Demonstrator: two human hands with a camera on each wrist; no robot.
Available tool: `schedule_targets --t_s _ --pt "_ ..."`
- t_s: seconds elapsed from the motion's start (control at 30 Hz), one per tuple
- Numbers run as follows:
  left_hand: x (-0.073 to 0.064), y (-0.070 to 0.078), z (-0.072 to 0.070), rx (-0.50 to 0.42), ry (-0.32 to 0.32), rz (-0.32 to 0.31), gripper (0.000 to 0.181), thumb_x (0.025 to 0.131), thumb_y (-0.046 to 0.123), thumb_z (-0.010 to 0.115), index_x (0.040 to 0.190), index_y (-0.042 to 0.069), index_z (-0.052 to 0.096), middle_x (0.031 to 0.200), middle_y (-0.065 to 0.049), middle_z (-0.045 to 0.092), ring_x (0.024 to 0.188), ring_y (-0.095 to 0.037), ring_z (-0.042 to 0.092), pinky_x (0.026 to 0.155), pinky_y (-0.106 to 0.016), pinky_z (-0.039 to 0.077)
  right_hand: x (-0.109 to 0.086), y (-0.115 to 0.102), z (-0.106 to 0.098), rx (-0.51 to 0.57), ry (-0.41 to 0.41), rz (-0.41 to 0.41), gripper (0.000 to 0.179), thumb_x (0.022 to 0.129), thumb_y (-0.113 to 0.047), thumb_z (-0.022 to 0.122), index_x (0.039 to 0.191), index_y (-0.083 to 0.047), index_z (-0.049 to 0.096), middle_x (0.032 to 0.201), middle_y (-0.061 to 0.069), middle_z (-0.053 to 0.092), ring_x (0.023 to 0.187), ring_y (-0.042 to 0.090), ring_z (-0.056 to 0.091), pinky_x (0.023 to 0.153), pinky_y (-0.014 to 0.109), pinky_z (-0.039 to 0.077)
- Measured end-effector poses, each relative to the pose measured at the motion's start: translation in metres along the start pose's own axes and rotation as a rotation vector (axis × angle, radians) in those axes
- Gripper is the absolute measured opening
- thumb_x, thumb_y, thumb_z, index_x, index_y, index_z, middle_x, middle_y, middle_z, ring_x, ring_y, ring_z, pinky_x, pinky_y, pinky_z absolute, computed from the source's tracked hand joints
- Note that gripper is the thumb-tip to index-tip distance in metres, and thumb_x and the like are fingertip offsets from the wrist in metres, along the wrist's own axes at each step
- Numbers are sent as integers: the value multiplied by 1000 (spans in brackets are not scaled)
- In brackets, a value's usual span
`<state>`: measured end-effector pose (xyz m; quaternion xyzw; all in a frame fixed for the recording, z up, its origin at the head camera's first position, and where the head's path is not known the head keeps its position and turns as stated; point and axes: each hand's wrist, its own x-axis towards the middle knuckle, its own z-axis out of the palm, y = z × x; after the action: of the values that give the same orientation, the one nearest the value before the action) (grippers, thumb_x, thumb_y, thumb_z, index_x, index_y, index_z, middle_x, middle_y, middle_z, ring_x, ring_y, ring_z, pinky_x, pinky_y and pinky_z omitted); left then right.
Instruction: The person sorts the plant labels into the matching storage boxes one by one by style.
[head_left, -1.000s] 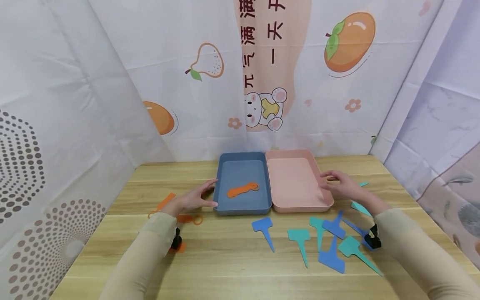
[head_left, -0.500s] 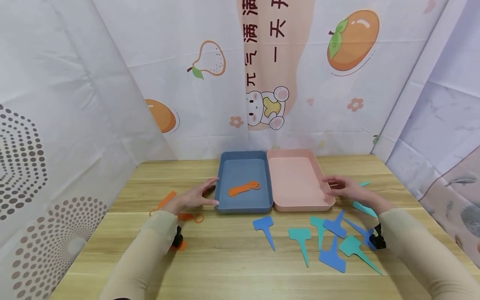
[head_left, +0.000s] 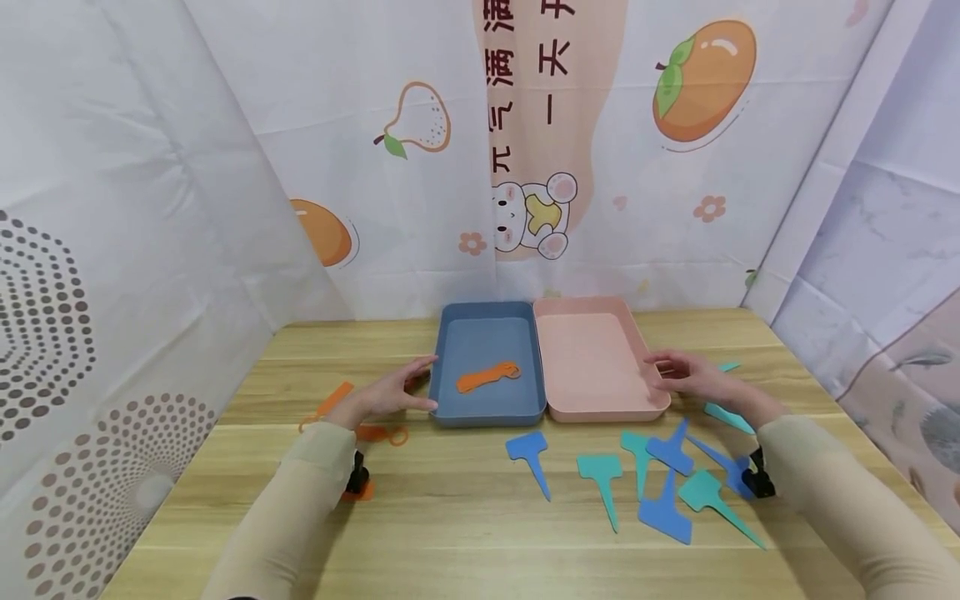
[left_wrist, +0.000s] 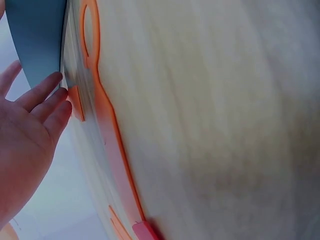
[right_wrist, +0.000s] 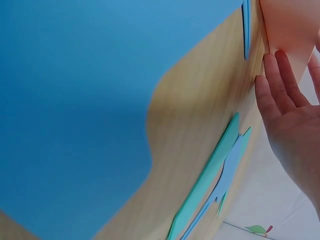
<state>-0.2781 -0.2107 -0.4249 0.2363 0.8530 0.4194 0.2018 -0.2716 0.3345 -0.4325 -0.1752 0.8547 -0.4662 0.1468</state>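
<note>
My left hand [head_left: 386, 393] rests at the left wall of a blue tray [head_left: 487, 333], thumb and fingers spread along it and not curled round anything. Inside that tray lies an orange flat strip with a looped end [head_left: 486, 377]. A pink tray [head_left: 588, 358] stands right beside the blue one. At its right wall is my right hand [head_left: 693, 377], fingertips against the side. The left wrist view shows the left fingers [left_wrist: 42, 92] relaxed at the blue wall. Relaxed right fingers [right_wrist: 280, 85] reach the pink wall in the right wrist view.
Several blue T-shaped plant labels [head_left: 528, 450] and teal ones [head_left: 600, 471] lie in front of the pink tray and under the right forearm. More orange looped strips [head_left: 332, 401] lie around the left wrist. A printed curtain [head_left: 420, 283] hangs behind the wooden table [head_left: 465, 533].
My right fingers have drawn slightly closer together and lower at the pink tray's wall. The head view has shifted a little. Left hand, trays and labels look the same.
</note>
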Motion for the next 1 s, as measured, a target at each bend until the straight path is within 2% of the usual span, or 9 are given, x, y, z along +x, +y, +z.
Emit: schedule_targets --t_s 0.17,0.37,0.67,0.8,1.0 --pt "-1 1 2 11 27 8 88 88 25 74 155 7 21 157 -20 21 143 -37 19 112 -52 22 0 2 2 3 -2 -7 52 97 -14 61 141 8 41 138 34 43 127 49 40 92 31 48" --pt "-6 1 -2 -8 83 31 81 89 23 74 153 6 27 153 -21 29 139 -41 26 109 -57 24 0 -1 3 15 1 1 53 97 -13 61 140 8 41 137 34 44 126 48 41 89 26 47" --pt "-23 5 -13 8 187 69 68 90 21 71 148 7 39 144 -23 44 130 -42 41 106 -63 25 1 -1 3 -15 10 -8 52 97 -15 61 140 8 42 136 34 45 126 49 41 91 30 48" --pt "-33 3 -21 12 239 59 64 90 23 72 145 8 43 141 -23 47 127 -39 45 106 -62 26 1 0 2 -30 15 0 53 97 -16 62 140 7 42 137 33 45 126 48 41 93 32 48" --pt "-47 -6 -35 35 291 34 58 91 18 71 141 2 47 136 -28 49 125 -44 45 103 -62 29 0 0 3 -28 18 -16 52 97 -16 62 139 8 42 136 34 45 126 49 41 90 30 49"
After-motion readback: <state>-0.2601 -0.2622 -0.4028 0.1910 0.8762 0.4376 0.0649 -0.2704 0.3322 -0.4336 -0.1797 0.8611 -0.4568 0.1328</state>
